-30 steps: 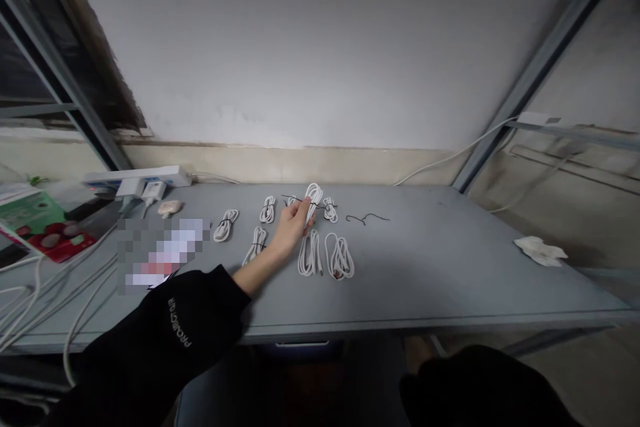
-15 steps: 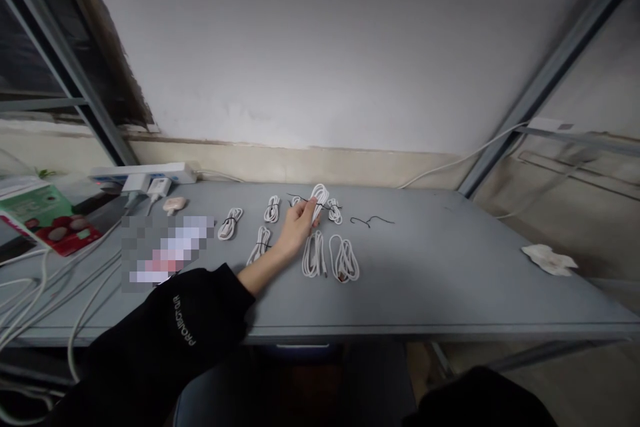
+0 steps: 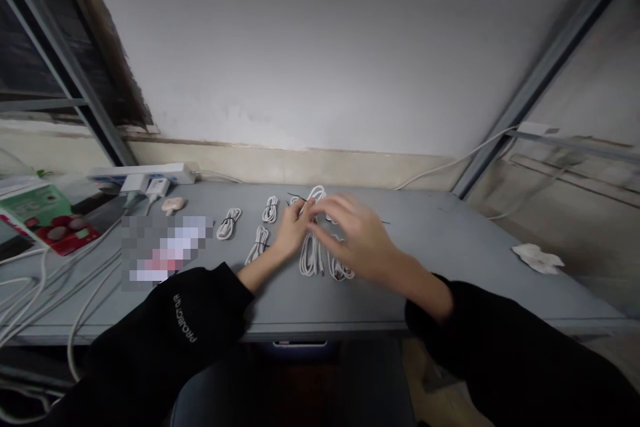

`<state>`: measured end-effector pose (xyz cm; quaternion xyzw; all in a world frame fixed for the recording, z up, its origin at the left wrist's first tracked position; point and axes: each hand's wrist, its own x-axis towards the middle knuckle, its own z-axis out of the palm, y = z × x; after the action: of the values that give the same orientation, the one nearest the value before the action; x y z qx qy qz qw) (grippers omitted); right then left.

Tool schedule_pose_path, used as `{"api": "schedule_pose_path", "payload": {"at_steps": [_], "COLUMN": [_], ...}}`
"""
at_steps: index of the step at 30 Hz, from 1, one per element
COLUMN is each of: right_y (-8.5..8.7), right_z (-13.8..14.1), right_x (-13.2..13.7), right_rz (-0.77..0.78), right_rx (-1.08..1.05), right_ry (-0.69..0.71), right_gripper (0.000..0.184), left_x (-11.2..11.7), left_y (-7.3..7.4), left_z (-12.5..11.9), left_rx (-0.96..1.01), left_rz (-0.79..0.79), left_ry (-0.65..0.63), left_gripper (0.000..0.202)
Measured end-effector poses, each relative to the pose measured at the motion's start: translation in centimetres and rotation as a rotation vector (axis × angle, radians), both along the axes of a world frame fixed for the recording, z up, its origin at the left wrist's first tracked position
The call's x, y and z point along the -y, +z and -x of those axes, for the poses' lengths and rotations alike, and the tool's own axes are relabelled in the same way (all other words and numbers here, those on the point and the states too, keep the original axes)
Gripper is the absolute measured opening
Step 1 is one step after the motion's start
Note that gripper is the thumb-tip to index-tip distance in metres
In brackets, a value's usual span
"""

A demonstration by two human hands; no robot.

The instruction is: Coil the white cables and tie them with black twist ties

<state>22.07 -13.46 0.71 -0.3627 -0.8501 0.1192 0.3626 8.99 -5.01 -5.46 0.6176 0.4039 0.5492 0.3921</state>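
Observation:
My left hand (image 3: 291,232) is closed round a coiled white cable (image 3: 317,193), held above the desk. A black twist tie (image 3: 296,197) sticks out beside this coil on the left. From the right, my right hand (image 3: 357,237) reaches up to the coil, slightly blurred. Its thumb and fingers are apart, with the tips close to the cable and my left fingers. Below the hands lie a looped white cable (image 3: 311,257) and another white cable coil (image 3: 341,272), which my right hand partly covers.
Tied cable bundles lie on the left: one bundle (image 3: 229,224), a second bundle (image 3: 270,209) and a third bundle (image 3: 258,245). A power strip (image 3: 175,173) with plugs stands at the back. A green and red box (image 3: 47,217) is far left; a crumpled tissue (image 3: 537,258) lies right.
My right hand has come in from the lower right and reached the coil in my left hand. My left hand keeps its grip, nearly in place. The view has shifted slightly.

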Motion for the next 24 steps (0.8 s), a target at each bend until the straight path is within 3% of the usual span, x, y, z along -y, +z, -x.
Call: {"api": "schedule_pose_path", "payload": {"at_steps": [2,4,5,8,11,15,19,24], "right_y": [-2.3,-4.5,-5.4,-7.1,-7.6,-8.0,-8.6,-9.0], "right_z": [-0.2,-0.6,-0.8,-1.5,-1.7,-1.1,-0.8,-1.0], "right_x": [-3.9,-7.0,-8.2,-10.1,-10.2,-9.6,-9.4,-9.3], "right_rz": [-0.082,-0.04,0.055,0.366,0.522,0.468,0.37,0.191], "right_rx": [-0.077,-0.185,-0.233,-0.363,-0.477,-0.524,-0.437,-0.349], "right_ry": [-0.239,-0.344,-0.31,-0.029,0.099,0.116,0.112,-0.021], "right_gripper": [0.019,0.017,0.019,0.029,0.028,0.022,0.02,0.015], "left_x": [-0.1,-0.1,-0.2,-0.3,-0.6,-0.8,-1.1,-1.1], "left_y": [0.0,0.0,0.0,-0.3,-0.8,-1.2,-1.5,-1.6], "left_z": [0.0,0.0,0.1,0.1,0.2,0.3,0.4,0.4], "left_rx": [-0.037,-0.079,-0.091,-0.108,-0.135,-0.182,-0.247,-0.302], "left_rz": [-0.009,-0.01,-0.015,-0.042,-0.075,-0.101,-0.043,-0.045], "left_ry": [0.029,0.051,0.056,0.066,0.067,0.08,0.1,0.092], "left_gripper": [0.037,0.041,0.041,0.04,0.038,0.038,0.039,0.041]}}
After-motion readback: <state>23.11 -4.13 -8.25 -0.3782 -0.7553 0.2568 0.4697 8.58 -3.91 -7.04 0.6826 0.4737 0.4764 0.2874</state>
